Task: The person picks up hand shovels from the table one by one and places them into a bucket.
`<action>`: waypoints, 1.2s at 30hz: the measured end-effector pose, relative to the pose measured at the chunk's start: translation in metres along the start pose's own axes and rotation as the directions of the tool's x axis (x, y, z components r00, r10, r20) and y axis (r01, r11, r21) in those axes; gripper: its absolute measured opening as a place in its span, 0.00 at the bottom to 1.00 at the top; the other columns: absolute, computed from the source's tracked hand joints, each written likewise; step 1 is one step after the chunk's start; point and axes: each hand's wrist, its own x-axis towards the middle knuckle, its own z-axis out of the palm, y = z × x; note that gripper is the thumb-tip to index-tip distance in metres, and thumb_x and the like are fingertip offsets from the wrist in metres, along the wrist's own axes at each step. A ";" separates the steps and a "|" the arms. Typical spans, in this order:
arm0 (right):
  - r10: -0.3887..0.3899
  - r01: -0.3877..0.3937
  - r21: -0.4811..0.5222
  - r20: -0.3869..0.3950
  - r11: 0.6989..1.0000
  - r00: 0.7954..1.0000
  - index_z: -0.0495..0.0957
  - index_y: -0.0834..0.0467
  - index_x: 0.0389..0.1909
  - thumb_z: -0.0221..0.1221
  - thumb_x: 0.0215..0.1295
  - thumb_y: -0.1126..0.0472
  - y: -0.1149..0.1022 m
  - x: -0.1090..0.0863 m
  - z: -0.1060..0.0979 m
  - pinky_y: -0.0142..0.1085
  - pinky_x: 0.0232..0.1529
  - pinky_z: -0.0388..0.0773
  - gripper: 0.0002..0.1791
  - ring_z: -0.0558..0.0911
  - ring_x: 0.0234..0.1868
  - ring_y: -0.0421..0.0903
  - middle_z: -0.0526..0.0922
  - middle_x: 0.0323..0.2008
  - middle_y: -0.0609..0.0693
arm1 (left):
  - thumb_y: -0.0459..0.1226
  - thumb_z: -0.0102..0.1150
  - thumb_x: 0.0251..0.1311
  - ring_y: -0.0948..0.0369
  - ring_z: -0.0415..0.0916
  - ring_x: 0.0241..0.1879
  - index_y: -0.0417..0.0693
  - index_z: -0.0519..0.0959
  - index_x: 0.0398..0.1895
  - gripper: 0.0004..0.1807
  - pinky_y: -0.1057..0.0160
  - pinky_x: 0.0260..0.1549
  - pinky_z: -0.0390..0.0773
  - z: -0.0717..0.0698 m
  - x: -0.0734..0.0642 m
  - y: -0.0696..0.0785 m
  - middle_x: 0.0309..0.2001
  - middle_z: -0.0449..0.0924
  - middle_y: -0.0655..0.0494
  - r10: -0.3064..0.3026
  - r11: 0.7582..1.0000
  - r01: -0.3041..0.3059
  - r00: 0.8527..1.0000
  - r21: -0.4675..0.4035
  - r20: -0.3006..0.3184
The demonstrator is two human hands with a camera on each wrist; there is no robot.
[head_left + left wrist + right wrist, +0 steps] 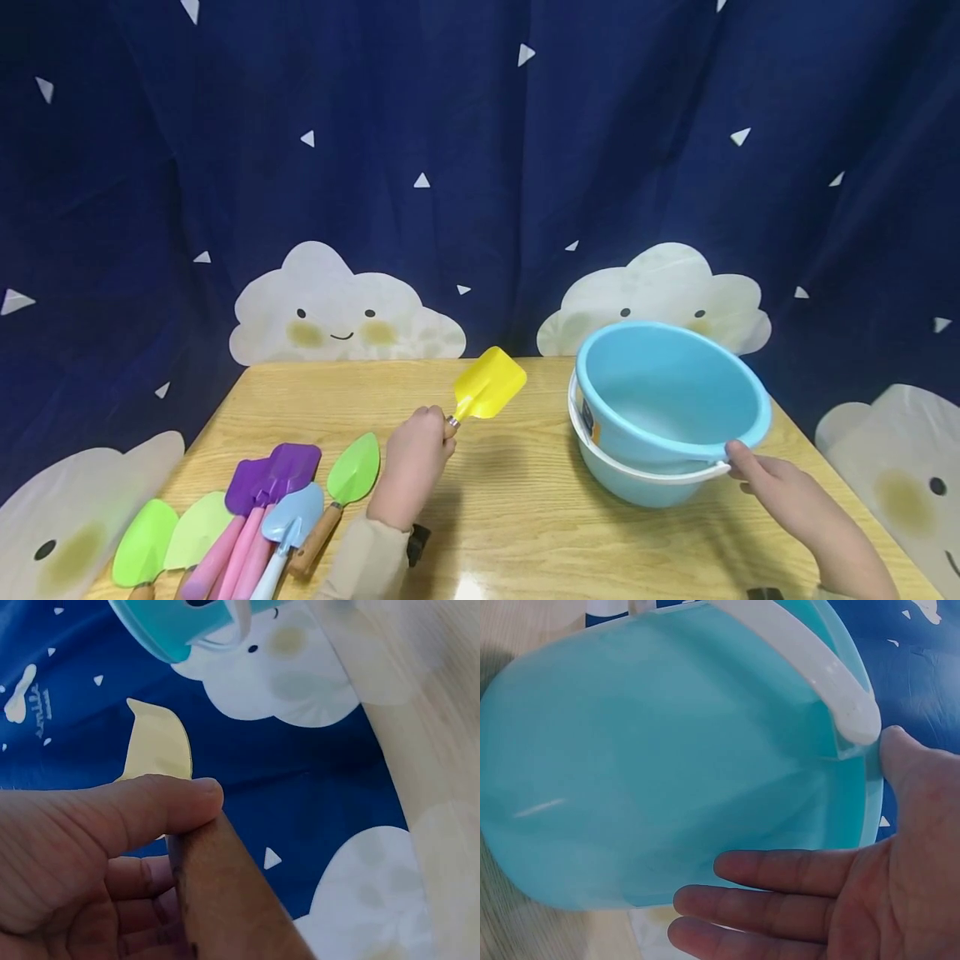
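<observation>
In the head view my left hand [415, 458] grips a small yellow shovel [491, 383] by its wooden handle, blade up and angled to the right above the table. The left wrist view shows the thumb pressed along that handle [225, 892]. On the right, a light blue bucket [667, 375] leans with its mouth toward me. My right hand [783, 492] holds its near right rim, thumb on top and fingers below. The right wrist view has three fingers stretched along the outer wall, beside the end of the white bail handle [810, 660].
At the left of the wooden table [517, 533] lie several small garden shovels: green ones [355, 468], purple ones with pink handles [292, 468] and a light blue one [294, 514]. A dark blue curtain [480, 125] with white clouds hangs behind.
</observation>
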 end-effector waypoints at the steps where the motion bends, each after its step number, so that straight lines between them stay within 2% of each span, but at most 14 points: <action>1: -0.001 0.001 -0.002 -0.004 1.000 1.000 0.57 0.81 0.55 0.23 0.68 0.41 0.000 0.000 0.000 0.59 0.40 0.69 0.44 0.74 0.45 0.67 0.71 0.48 0.74 | 0.31 0.65 0.44 0.62 0.65 0.14 0.41 0.74 0.20 0.08 0.65 0.12 0.69 0.000 0.001 0.001 0.16 0.64 0.56 0.004 1.000 -0.004 1.000 0.006 -0.002; 7: -0.010 0.010 -0.007 -0.016 1.000 1.000 0.57 0.81 0.55 0.24 0.68 0.41 0.001 -0.001 0.000 0.59 0.40 0.68 0.43 0.75 0.44 0.67 0.71 0.47 0.73 | 0.34 0.66 0.45 0.61 0.67 0.15 0.41 0.73 0.21 0.09 0.64 0.13 0.70 -0.004 0.011 0.013 0.17 0.65 0.56 0.009 1.000 -0.010 1.000 0.025 0.027; 19: -0.030 0.030 0.007 -0.035 1.000 0.999 0.59 0.81 0.54 0.24 0.69 0.42 0.001 -0.001 0.000 0.59 0.42 0.68 0.42 0.74 0.45 0.66 0.72 0.47 0.72 | 0.35 0.66 0.46 0.59 0.71 0.17 0.43 0.75 0.22 0.09 0.63 0.15 0.72 -0.012 0.035 0.045 0.17 0.67 0.55 0.082 0.995 -0.085 0.995 0.049 0.048; 29: -0.039 0.039 0.016 -0.039 0.999 0.999 0.60 0.80 0.54 0.25 0.69 0.42 0.001 -0.001 0.001 0.58 0.41 0.68 0.41 0.74 0.45 0.66 0.72 0.47 0.72 | 0.37 0.67 0.45 0.59 0.74 0.19 0.46 0.78 0.21 0.07 0.63 0.14 0.73 -0.012 0.045 0.063 0.18 0.69 0.56 0.136 0.987 -0.139 0.990 0.079 0.041; 36: -0.049 0.050 0.028 -0.044 0.998 0.998 0.60 0.80 0.54 0.25 0.69 0.43 0.001 -0.003 0.003 0.58 0.42 0.68 0.41 0.74 0.45 0.66 0.72 0.47 0.72 | 0.38 0.67 0.45 0.63 0.74 0.21 0.50 0.81 0.23 0.04 0.66 0.14 0.72 -0.013 0.051 0.076 0.19 0.73 0.58 0.176 0.973 -0.184 0.982 0.136 0.072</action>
